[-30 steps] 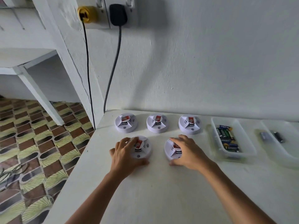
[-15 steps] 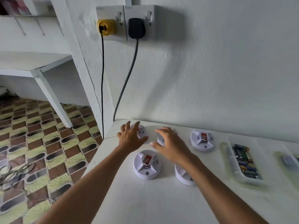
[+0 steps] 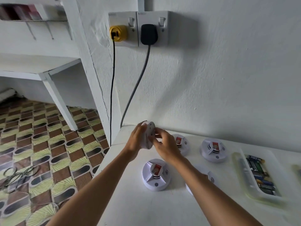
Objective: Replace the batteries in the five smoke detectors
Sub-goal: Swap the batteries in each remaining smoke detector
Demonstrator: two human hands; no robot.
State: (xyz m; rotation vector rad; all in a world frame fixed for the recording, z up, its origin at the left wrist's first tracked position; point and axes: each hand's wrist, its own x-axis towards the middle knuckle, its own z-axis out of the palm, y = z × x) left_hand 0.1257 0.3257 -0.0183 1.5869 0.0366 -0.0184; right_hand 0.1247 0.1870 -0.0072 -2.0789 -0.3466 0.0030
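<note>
White smoke detector (image 3: 149, 134) is lifted off the desk (image 3: 162, 207) at its far left corner, tilted on edge. My left hand (image 3: 136, 141) grips its rim; right hand (image 3: 164, 146) fingers (image 3: 157, 136) pinch its underside. Four detectors lie on the desk; battery tray (image 3: 247, 181) sits right.

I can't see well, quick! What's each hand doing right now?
Left hand: holding the lifted smoke detector by its edge.
Right hand: fingers curled on the same smoke detector's back side.
</note>
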